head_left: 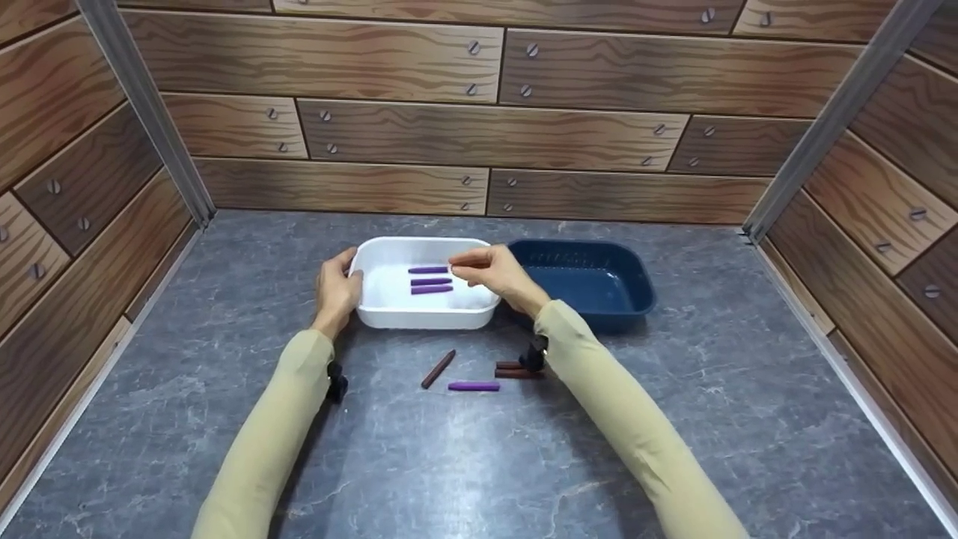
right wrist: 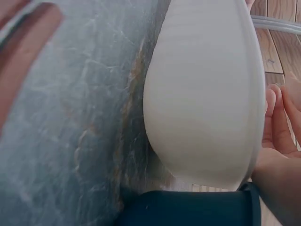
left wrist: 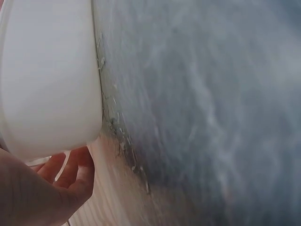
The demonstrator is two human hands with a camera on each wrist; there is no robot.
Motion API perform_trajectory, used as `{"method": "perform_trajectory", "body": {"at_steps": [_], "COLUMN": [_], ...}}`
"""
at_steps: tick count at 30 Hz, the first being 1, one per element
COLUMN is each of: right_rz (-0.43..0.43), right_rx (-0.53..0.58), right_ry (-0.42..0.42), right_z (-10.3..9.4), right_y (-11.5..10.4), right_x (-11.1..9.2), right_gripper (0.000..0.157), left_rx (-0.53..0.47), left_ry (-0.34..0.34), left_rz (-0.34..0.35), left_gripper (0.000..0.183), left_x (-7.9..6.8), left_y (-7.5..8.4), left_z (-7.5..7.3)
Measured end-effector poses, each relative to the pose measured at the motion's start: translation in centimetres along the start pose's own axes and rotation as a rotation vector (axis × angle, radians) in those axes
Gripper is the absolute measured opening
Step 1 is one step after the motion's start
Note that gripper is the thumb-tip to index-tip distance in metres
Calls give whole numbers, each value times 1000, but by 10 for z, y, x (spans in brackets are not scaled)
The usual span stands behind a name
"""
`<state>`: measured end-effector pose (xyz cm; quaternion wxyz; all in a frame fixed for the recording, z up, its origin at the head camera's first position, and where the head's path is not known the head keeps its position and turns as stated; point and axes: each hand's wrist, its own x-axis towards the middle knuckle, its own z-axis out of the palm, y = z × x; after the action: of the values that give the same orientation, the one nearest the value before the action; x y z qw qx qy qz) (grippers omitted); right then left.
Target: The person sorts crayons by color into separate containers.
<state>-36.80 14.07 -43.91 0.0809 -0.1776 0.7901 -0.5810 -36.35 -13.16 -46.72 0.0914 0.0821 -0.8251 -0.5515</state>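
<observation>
Grey table (head_left: 389, 479): one purple crayon (head_left: 474, 386) and brown crayons (head_left: 438, 369) remain near; left hand (head_left: 338, 292) grips the white tray (head_left: 426, 320) bearing three purple crayons (head_left: 431, 281); right hand (head_left: 498, 273), fingers narrow, hold unclear.

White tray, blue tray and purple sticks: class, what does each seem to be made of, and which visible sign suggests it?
White tray: probably plastic, smooth; even colour, rounded corners. Blue tray: likely plastic, glossier; bright glints inside. Purple sticks: perhaps wax or plastic, smooth-looking; uniform colour, but too small to be sure.
</observation>
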Motion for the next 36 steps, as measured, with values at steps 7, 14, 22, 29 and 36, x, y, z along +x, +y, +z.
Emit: {"method": "perform_trajectory", "body": {"at_steps": [7,14,22,29,36], "right_rz": [-7,-13,-4,33,21], "right_rx": [25,41,48,27,58], "right_ry": [-34,-27,-23,-35,-59], "right_z": [2,-4,-8,-9,-8], "right_y": [-1,3,5,7,10], "right_x": [-25,-38,-53,-67,-82], "right_gripper": [35,30,28,28,33], "left_rx": [-6,-26,-10,-12,0], "left_ry": [-5,-5,0,-11,-7], "left_rz": [-25,-15,-16,-24,-29], "left_gripper": [50,50,50,50,50], "left_x": [-3,-2,-1,-1,-2], "left_y": [-5,-7,-5,-3,-1], "left_z": [-2,-2,-1,-2,-2]}}
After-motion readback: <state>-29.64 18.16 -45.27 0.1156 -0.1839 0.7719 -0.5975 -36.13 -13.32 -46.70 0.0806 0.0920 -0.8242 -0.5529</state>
